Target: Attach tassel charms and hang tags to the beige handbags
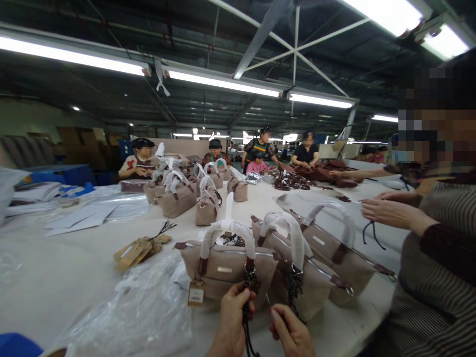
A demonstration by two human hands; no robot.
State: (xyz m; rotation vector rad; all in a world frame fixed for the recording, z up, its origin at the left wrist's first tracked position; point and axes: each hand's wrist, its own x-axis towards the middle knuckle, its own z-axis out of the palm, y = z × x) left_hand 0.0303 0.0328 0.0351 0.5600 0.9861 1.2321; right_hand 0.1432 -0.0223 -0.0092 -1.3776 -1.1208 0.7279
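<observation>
A beige handbag (226, 258) with wrapped handles stands in front of me. Dark braided cords (252, 282) hang from the ring at the base of its handle. My left hand (236, 315) has its fingers closed around these cords, just below the ring. Close beside it, my right hand (290, 329) pinches a thin strand (268, 299); its exact kind is too small to tell. A brown tag (196, 293) hangs at the bag's lower left. Similar cords (295, 285) dangle from a second beige handbag (308, 277) to the right.
Clear plastic bags (148, 307) and a bundle of brown tags (141, 250) lie on the white table (85, 267) at left. Several more handbags (178, 198) stand farther back. A co-worker in a striped garment (435, 267) is close at right, with other people across the table.
</observation>
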